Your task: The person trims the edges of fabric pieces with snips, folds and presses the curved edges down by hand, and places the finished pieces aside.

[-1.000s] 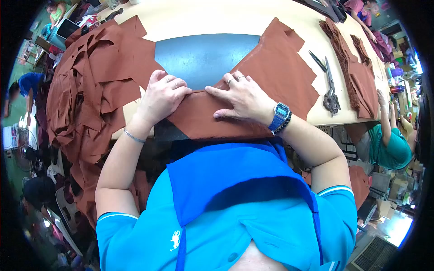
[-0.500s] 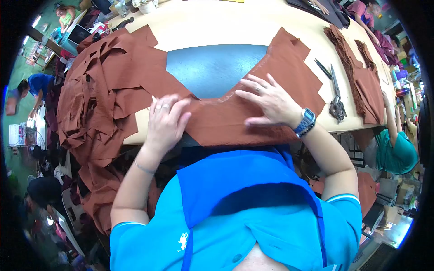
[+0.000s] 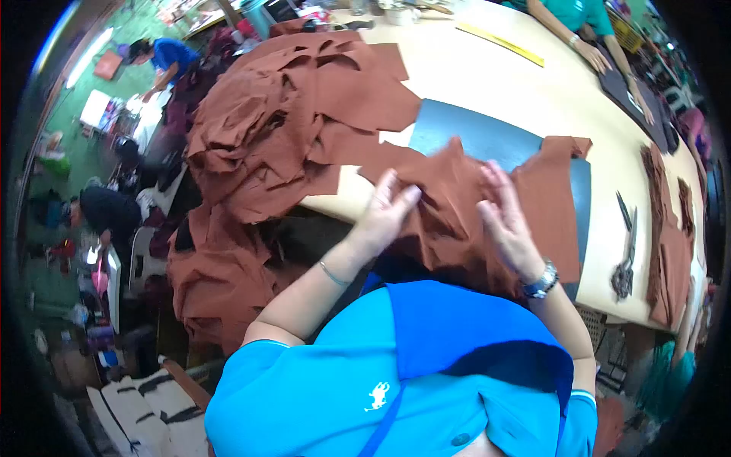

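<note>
A rust-brown cloth piece point(image 3: 449, 221) is bunched up between my hands, over the table edge and a dark blue board point(image 3: 487, 133). My left hand point(image 3: 384, 213), thumb and fingers apart, is at the cloth's left side. On the right side, my right hand point(image 3: 509, 221) has its fingers spread and raised against the folds. Neither hand shows a clear grip. A flatter part of the cloth reaches over the board's right side. The cloth's lower part hides the board's front edge.
A large heap of brown pieces point(image 3: 251, 122) lies left. Scissors point(image 3: 624, 263) and a small dark tool point(image 3: 624, 209) lie right, beside more brown cloth point(image 3: 670, 251). A yellow strip point(image 3: 500, 44) is at the back. A co-worker's hands point(image 3: 594, 57) rest near dark fabric point(image 3: 636, 107).
The cloth, earlier laid flat, is now lifted and crumpled between my hands. Both hands have come off their earlier spots on it, and the view has turned to the left.
</note>
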Demonstrator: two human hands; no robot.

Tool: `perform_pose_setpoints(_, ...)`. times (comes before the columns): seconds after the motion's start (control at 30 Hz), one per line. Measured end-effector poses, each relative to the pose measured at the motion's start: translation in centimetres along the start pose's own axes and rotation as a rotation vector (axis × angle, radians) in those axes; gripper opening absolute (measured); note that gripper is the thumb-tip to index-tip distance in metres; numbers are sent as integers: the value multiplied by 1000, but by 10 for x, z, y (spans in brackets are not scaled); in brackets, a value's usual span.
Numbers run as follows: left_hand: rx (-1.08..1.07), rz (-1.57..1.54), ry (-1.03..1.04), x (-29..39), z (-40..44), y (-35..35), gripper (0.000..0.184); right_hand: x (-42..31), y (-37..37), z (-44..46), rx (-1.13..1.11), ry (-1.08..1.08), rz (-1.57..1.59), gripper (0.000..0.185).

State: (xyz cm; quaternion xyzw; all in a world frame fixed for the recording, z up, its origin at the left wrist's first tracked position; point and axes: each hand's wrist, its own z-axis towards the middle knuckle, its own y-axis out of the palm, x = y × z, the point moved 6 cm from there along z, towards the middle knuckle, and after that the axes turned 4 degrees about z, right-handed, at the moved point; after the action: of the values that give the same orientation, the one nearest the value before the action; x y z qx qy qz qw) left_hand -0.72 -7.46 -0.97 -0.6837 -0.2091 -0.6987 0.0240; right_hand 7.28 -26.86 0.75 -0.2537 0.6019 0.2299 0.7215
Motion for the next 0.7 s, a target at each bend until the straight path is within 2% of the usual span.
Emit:
perform_pose_setpoints(0.1,350,-40,49,63,-4,-81,43,-2,-37,15,94,-117,-118,58)
perform_pose_setpoints(0.17,639,-139,14,105,-32,-150,32,-1,-57,24,159,-61,-287,53)
perform_pose_setpoints(0.2,704,-70,165,124,-49,-208,31,12,-69,27,185,-53,-336,51)
perform_pose_setpoints(0.23,707,137,253,148,-72,-281,34,28,-82,28,215,-46,-388,49)
perform_pose_setpoints(0.3,1021,84,330,205,-136,-288,41,48,-90,26,202,-45,-483,48)
perform_pose_setpoints(0.33,809,112,469,227,-169,-300,42,48,-90,23,176,-24,-547,48)
perform_pose_setpoints(0.4,994,154,716,271,-221,-316,42,47,-87,23,155,-10,-598,45)
perform_pose_setpoints(0.43,1400,165,827,294,-243,-309,43,47,-86,23,151,-30,-628,43)
perform_pose_setpoints(0.5,1633,380,1204,332,-274,-297,41,48,-88,23,147,-73,-688,41)
perform_pose_setpoints(0.6,1759,1135,1117,358,-275,-305,51,52,-89,23,126,-62,-738,39)
perform_pose_setpoints(0.67,1711,1426,743,347,-245,-338,53,50,-89,24,125,-83,-743,38)
perform_pose_setpoints(0.7,1581,1420,767,324,-219,-352,54,50,-88,24,132,-93,-739,37)
